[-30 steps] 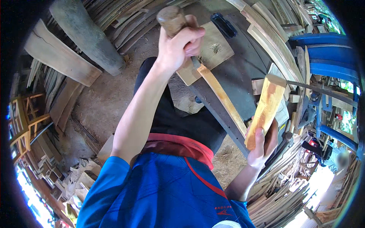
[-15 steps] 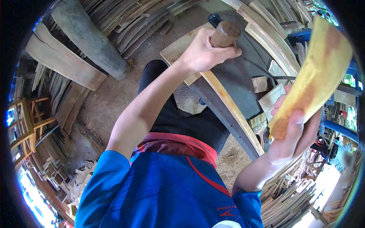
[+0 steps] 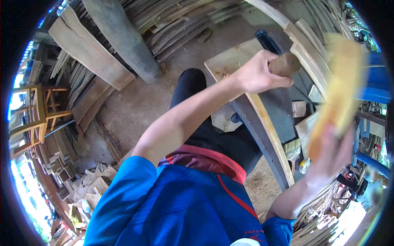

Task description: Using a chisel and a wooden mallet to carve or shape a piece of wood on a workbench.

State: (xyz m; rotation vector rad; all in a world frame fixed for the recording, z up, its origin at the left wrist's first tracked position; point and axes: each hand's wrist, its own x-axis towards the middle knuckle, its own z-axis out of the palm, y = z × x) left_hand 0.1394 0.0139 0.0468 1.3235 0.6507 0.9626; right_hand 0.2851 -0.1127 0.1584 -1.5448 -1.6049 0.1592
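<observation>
A person's left hand clasps a round wooden tool handle, its lower end hidden, over the far end of a long wooden strip lying along the left edge of a dark bench. The right hand grips a blurred wooden club, raised toward the bench's right side, as a flat board juts past the far left edge.

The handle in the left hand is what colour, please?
The handle is brown, seen best in the head view.

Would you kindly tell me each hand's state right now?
Left hand: closed around a round brown wooden handle.
Right hand: holding a long yellow wooden block.
</observation>
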